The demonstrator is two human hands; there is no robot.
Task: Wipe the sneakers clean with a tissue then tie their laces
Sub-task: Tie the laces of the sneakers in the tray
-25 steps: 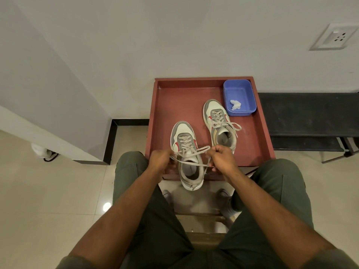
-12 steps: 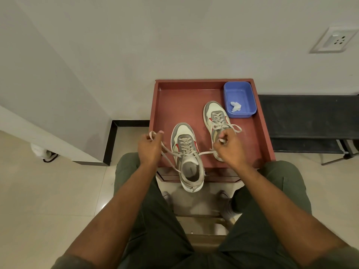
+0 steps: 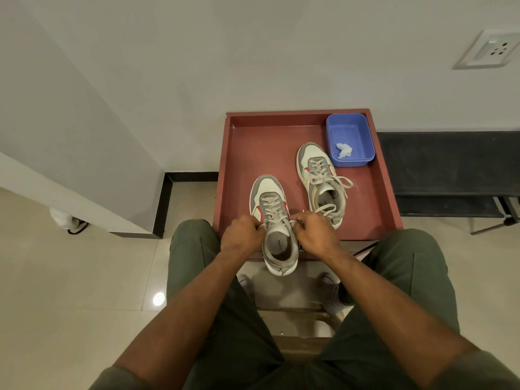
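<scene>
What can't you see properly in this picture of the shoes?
Head view only:
- Fingertips of the left hand and right hand: curled under, so the grip on the near sneaker's laces is hidden.
- Near sneaker insole print: too small.
- Far sneaker heel: partly behind the right hand.
- Tissue in the blue tub: too small for dirt.

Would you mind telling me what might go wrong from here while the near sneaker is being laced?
The near sneaker has its heel overhanging the red tray's front edge; a hard pull by the left hand and right hand on the laces might tip it off. The far sneaker's bow looks loose and may come undone.
</scene>
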